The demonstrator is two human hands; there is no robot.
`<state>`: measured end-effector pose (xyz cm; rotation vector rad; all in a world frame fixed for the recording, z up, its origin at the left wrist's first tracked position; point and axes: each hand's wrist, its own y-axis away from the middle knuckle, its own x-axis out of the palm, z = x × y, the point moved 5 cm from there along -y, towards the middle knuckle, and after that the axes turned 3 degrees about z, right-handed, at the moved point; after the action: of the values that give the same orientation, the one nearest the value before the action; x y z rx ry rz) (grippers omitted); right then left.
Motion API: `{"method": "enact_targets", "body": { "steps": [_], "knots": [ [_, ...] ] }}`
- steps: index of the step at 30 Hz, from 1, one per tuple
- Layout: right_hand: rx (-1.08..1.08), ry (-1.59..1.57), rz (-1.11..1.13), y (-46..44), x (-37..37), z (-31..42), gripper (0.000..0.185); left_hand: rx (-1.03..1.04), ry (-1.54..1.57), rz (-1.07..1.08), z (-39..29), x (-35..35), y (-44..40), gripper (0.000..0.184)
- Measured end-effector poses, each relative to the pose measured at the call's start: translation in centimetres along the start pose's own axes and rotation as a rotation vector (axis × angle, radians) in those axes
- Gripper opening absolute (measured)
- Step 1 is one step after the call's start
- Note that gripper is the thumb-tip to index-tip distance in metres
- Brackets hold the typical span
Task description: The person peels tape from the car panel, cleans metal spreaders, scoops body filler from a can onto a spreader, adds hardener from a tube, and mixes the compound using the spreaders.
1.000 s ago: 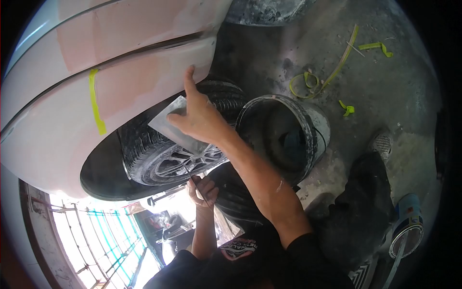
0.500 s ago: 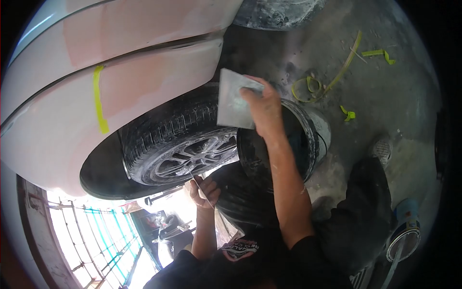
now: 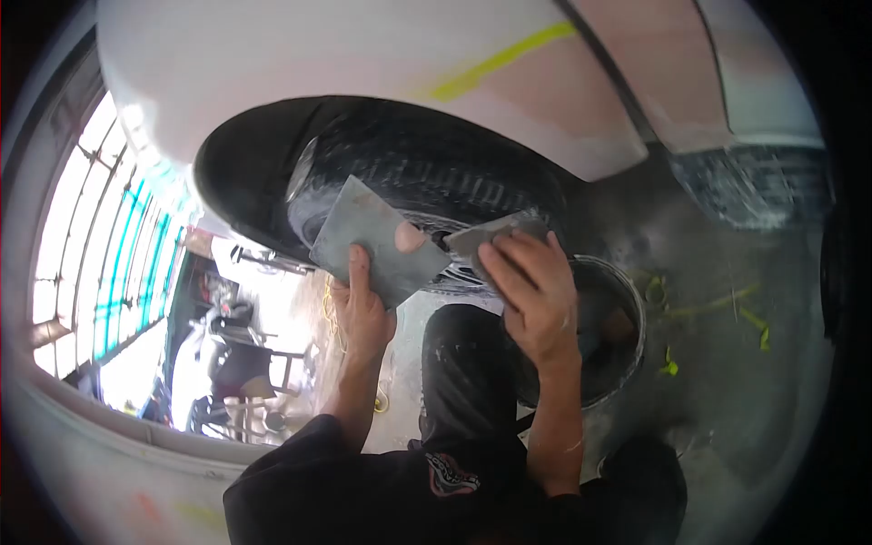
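Observation:
My left hand (image 3: 361, 304) grips a flat grey plate (image 3: 359, 222) by its lower edge, thumb on the face. A small pinkish lump (image 3: 410, 237) sits near the plate's right side. In my right hand (image 3: 536, 295) is a thin grey spreader (image 3: 474, 238), its edge close to the plate's right corner; whether they touch is unclear. Behind both tools are the dusty tyre (image 3: 436, 173) and its wheel, under the pale car body (image 3: 363, 54).
A large bucket (image 3: 636, 313) stands right of my right forearm. Yellow tape (image 3: 509, 62) is stuck on the car body, and tape scraps (image 3: 670, 365) lie on the floor. My knee (image 3: 468, 354) is below the wheel. Stools (image 3: 245, 372) stand at the left, near a barred window (image 3: 91, 236).
The view has swung round toward the wheel. My right hand has left the car panel and come beside my left hand. The plate in my left hand now shows its face, with the lump visible.

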<state>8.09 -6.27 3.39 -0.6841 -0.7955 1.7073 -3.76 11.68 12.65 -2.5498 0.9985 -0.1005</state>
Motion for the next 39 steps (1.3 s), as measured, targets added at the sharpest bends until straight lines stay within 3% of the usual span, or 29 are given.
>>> {"method": "enact_targets", "body": {
  "steps": [4, 10, 16, 22, 25, 28, 29, 30, 31, 32, 33, 35, 39],
  "knots": [
    [-0.132, 0.101, 0.024, -0.1, 3.1, 3.1, 0.038, 0.137, -0.245, -0.069, -1.5, -2.4, 0.0, 0.042],
    [-0.165, 0.161, 0.025, -0.2, 4.1, 4.5, 0.036, 0.083, -0.122, -0.139, -1.8, -3.3, 0.6, 0.03],
    [-0.141, 0.205, 0.111, -0.1, 4.7, 4.3, 0.036, 0.01, -0.11, -0.182, -1.3, -2.2, 0.8, 0.032],
    [-0.003, 0.137, 0.261, -0.6, 4.4, 4.6, 0.041, 0.022, -0.361, -0.157, -0.9, -2.3, 0.5, 0.038],
    [0.018, 0.125, 0.387, 0.1, 3.5, 3.9, 0.045, 0.246, -0.801, -0.224, -0.8, -4.5, -0.3, 0.038],
    [0.323, -0.304, 0.152, 2.3, 2.4, -1.6, 0.036, 0.342, -0.915, -0.212, -1.2, -6.7, -0.6, 0.044],
    [0.414, -0.331, -0.035, 3.1, 1.3, -4.5, 0.037, 0.296, -0.847, -0.172, -0.4, -7.2, -0.2, 0.046],
    [0.637, -0.496, -0.238, 4.1, 0.0, -7.0, 0.038, 0.187, -0.722, -0.103, 0.9, -7.7, 0.2, 0.049],
    [0.849, -0.668, -0.448, 5.2, -1.0, -9.2, 0.039, -0.164, -0.055, -0.055, 4.1, -8.1, 0.0, 0.048],
    [0.912, -0.652, -0.563, 6.5, -1.6, -11.8, 0.042, -0.236, -0.07, 0.09, 5.7, -6.9, 1.2, 0.046],
    [0.906, -0.745, -0.724, 7.4, -1.6, -13.5, 0.043, -0.403, -0.081, 0.061, 7.5, -6.6, 2.8, 0.046],
    [0.92, -0.809, -0.838, 7.6, -1.5, -15.2, 0.041, -0.567, 0.03, 0.123, 11.5, -7.1, 4.6, 0.047],
    [0.9, -0.652, -0.877, 5.3, -2.3, -15.7, 0.04, -0.625, -0.01, 0.137, 14.6, -7.3, 6.0, 0.046]
  ]
}}
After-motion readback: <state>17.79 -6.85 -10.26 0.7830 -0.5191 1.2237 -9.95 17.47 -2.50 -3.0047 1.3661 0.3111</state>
